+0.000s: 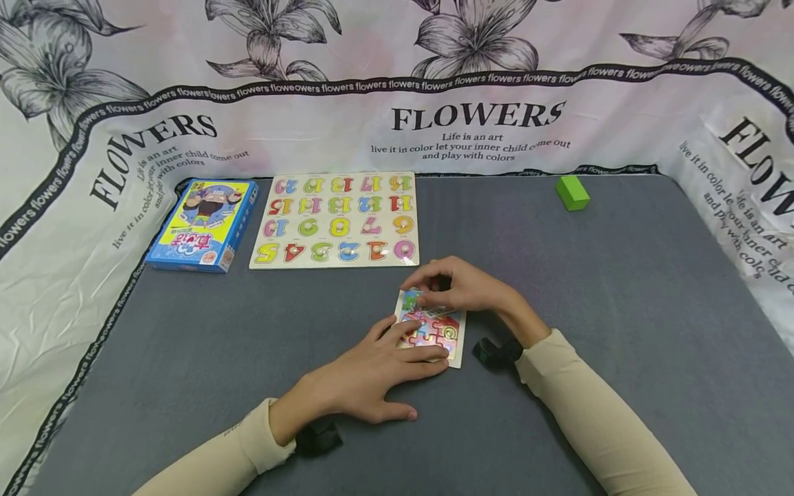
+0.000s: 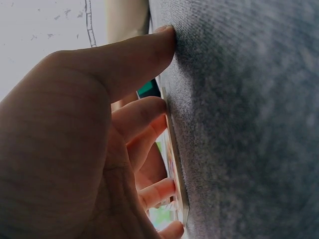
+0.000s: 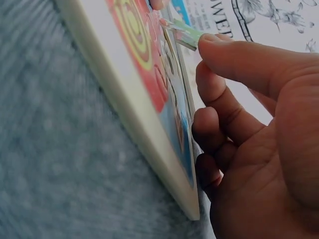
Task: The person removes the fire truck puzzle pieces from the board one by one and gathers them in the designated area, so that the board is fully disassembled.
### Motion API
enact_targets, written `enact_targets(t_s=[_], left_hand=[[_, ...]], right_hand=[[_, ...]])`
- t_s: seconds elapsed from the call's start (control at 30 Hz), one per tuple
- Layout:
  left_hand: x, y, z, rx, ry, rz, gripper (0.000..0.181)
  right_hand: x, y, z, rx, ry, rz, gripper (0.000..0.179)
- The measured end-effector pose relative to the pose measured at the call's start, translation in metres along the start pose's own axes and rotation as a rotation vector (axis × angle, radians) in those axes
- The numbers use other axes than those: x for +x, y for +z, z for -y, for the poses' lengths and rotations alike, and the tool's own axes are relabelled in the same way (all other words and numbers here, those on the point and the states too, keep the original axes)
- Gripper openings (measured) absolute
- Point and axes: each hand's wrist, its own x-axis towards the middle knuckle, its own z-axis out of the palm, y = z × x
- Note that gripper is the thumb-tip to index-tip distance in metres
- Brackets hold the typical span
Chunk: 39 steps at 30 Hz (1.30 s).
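Note:
A small jigsaw puzzle in a pale frame (image 1: 460, 353) lies on the grey cloth, with interlocking red, pink and blue pieces inside. My left hand (image 1: 369, 375) spreads its fingers over the puzzle's near left part, their tips resting on it. Its thumb is stretched out to the side, down by the cloth. From the far side, my right hand (image 1: 465, 286) bends over the puzzle and pinches a puzzle piece (image 3: 188, 38) between thumb and finger. That piece is greenish and stands tilted against the puzzle's surface in the right wrist view. My right hand hides part of the far end.
A wooden number board (image 1: 335, 220) lies at the back, beside a blue and yellow box (image 1: 201, 224) on the left. One green block (image 1: 572, 193) stands at the back right. Flower-printed cloth (image 1: 310, 131) rises behind the table.

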Motion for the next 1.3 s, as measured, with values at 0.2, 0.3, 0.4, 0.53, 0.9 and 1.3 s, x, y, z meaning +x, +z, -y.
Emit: enact_targets(t_s=[0.2,0.3,0.4,0.53,0.9,1.3], left_hand=[[0.000,0.000,-0.001,-0.022,0.001,0.005,0.076],[0.000,0.000,-0.001,-0.031,0.001,0.003,0.076],[-0.001,0.000,0.000,-0.032,-0.001,-0.003,0.076],[-0.001,0.000,0.000,-0.023,-0.001,-0.011,0.075],[0.000,0.002,0.000,0.002,0.014,-0.030,0.075],[-0.001,0.003,-0.001,0.025,0.009,-0.026,0.076]], right_hand=[[-0.004,-0.008,-0.003,0.030,0.021,-0.050,0.027],[-0.008,-0.017,-0.006,0.016,0.034,-0.097,0.027],[-0.010,-0.030,-0.009,-0.025,0.058,-0.155,0.027],[-0.011,-0.048,-0.018,-0.072,0.100,-0.232,0.027],[0.002,-0.088,-0.041,-0.194,0.237,-0.311,0.027],[0.023,-0.103,-0.051,-0.240,0.261,-0.347,0.025]])
